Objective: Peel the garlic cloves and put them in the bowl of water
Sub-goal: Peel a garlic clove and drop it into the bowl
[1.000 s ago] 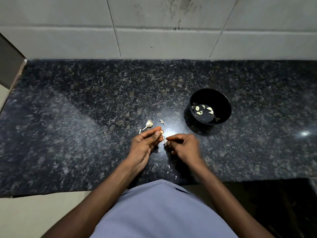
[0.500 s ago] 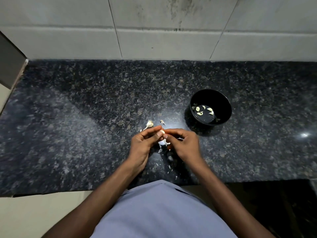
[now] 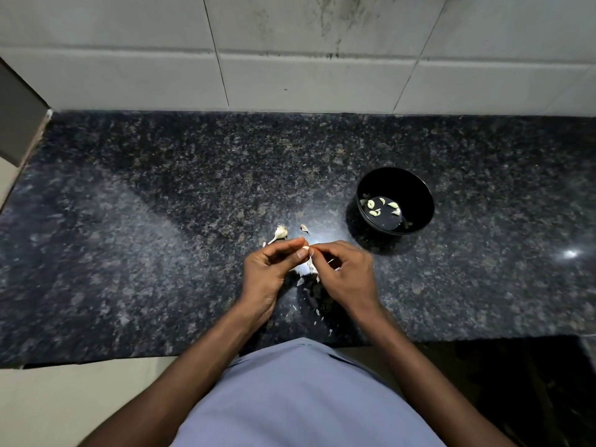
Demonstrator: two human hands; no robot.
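Note:
My left hand (image 3: 271, 272) and my right hand (image 3: 346, 274) meet fingertip to fingertip above the dark granite counter, and both pinch one small pale garlic cloves piece (image 3: 305, 247) between them. Loose white skin (image 3: 311, 268) hangs and lies just below the fingertips. A black bowl of water (image 3: 416, 188) stands to the right, a little beyond my right hand, with several peeled cloves (image 3: 374, 211) floating in it. A garlic stem remnant (image 3: 280, 233) and a small clove scrap (image 3: 304, 228) lie on the counter just beyond my left hand.
Bits of peel (image 3: 317, 311) are scattered on the granite counter (image 3: 161, 240) near its front edge. A tiled wall (image 3: 290, 59) rises behind the counter. A grey block (image 3: 16, 117) stands at the far left corner.
My hands were slightly apart a second ago; the right hand has moved left to meet the left, and both now pinch the clove a little higher above the counter.

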